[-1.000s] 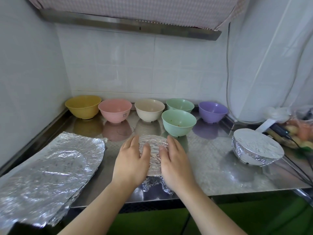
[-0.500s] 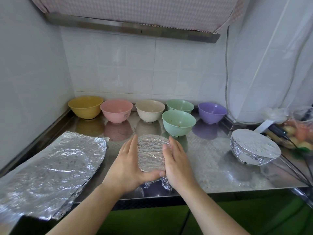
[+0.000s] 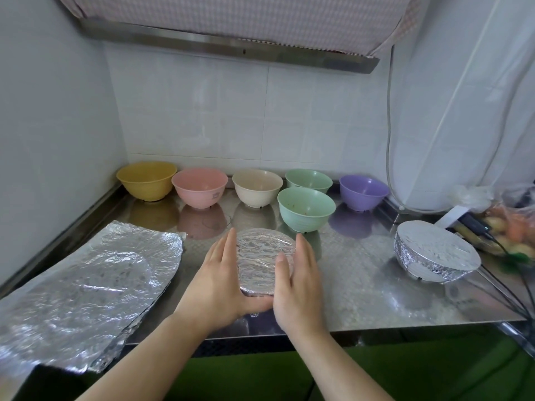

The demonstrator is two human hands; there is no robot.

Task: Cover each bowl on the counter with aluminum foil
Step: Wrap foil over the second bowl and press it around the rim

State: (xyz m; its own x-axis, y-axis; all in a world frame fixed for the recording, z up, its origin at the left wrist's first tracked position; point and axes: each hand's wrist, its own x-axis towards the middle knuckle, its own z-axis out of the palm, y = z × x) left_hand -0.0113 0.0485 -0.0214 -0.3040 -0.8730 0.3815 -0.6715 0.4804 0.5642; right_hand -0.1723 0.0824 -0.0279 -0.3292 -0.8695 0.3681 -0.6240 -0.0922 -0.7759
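Observation:
A bowl wrapped in crinkled aluminum foil [image 3: 265, 256] stands near the counter's front edge. My left hand [image 3: 221, 282] presses its left side with straight fingers, and the thumb lies along the near side. My right hand [image 3: 299, 280] presses the right side, thumb resting on the foil top. Behind stand uncovered bowls: yellow [image 3: 146, 180], pink [image 3: 199, 188], cream [image 3: 257, 186], two green [image 3: 308, 180] [image 3: 306, 208] and purple [image 3: 363, 192]. Another foil-covered bowl [image 3: 434, 254] sits at the right. A stack of foil sheets [image 3: 86, 279] lies at the left.
The steel counter [image 3: 362, 287] meets tiled walls at the back and left. At the far right lie a plastic bag of vegetables [image 3: 515, 227] and black cables [image 3: 509, 287] running over the counter's edge. A range hood hangs overhead.
My hands slid from the top of the foil down to the bowl's sides. The loose foil that hung at the near side is now tucked in against the bowl.

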